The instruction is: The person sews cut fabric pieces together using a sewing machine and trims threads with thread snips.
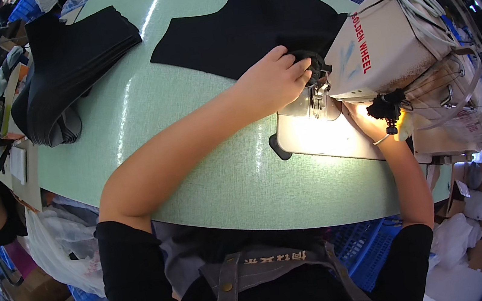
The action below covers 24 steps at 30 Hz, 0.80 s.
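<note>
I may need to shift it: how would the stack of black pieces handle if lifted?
The stack of black pieces would probably flop, since its near end curves and curls. Its layers might slip apart: their edges show separately, with no visible tie. Its many layers suggest some weight.

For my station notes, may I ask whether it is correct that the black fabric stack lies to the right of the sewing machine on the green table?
Not quite: the head view shows the black fabric stack lying to the left of the sewing machine on the green table.
</note>
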### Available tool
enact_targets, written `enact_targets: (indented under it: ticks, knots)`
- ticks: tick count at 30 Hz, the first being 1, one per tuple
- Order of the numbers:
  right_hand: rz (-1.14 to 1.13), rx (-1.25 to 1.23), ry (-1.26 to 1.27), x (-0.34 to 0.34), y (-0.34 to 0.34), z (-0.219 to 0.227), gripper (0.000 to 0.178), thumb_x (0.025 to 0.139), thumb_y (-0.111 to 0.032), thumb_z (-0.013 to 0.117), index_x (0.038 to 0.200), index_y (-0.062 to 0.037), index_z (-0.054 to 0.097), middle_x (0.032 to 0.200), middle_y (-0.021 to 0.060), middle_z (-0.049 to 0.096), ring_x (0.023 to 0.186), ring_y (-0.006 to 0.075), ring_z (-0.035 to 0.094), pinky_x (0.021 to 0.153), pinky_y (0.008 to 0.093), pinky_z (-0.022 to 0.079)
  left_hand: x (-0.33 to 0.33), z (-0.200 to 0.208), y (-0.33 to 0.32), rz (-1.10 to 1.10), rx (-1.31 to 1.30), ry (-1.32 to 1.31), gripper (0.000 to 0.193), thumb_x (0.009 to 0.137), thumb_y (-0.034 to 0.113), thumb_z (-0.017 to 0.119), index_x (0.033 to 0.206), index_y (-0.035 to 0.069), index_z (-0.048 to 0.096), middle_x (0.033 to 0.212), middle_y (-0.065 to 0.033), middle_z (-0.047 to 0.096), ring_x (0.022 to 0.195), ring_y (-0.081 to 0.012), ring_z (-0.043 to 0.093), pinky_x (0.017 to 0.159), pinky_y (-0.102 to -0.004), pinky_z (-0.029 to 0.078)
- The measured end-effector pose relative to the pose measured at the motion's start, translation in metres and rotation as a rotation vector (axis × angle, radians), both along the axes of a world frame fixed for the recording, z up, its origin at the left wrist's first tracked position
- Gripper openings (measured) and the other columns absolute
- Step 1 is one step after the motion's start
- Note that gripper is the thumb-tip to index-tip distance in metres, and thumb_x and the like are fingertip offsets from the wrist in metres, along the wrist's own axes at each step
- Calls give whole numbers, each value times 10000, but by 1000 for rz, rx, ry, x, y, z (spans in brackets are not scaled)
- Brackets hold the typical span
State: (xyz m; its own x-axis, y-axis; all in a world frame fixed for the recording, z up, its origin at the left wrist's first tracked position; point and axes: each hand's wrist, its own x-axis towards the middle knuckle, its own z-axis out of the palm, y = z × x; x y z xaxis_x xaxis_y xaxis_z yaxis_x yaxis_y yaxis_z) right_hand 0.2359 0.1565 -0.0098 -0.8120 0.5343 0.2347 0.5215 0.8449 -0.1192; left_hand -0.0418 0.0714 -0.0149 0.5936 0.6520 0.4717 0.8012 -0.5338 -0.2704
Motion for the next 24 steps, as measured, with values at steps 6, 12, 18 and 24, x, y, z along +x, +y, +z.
enact_targets:
  ticks: [6, 12, 18, 24]
  knots:
    - [93, 27, 33, -1, -20, 3, 270, 855, 14, 593, 1114, -14, 665, 1060, 136, 666, 958, 292, 662, 843, 364, 535, 2, 15, -7, -64, -150, -5, 197, 835, 131, 658, 1022, 82, 692, 1096, -30, 708, 983, -160, 618, 912, -314, 412]
    - [274, 75, 80, -4, -46, 12, 271, 848, 34, 586, 1105, -7, 662, 1048, 134, 669, 959, 285, 667, 840, 351, 542, 0, 50, -26, -139, -515, -97, 159, 795, 5, 611, 929, 90, 625, 859, -2, 652, 896, -184, 610, 887, -334, 409]
    - [178, 41, 136, -7, -62, 18, 273, 787, 36, 668, 1052, -31, 658, 1002, 129, 667, 900, 283, 663, 805, 362, 539, 6, 47, -41, -153, -558, -174, 274, 719, -79, 576, 950, 66, 601, 861, -37, 577, 877, -227, 545, 905, -375, 405]
    - [-91, -575, -139, -5, -65, 7, 452, 1000, -379, 415, 1359, -124, 515, 1390, 34, 532, 1423, 167, 374, 1175, 548, 160, 23, 23, -42, -118, -166, -197, 104, 699, 63, 647, 727, 92, 551, 814, -48, 524, 800, -202, 517, 748, -333, 408]
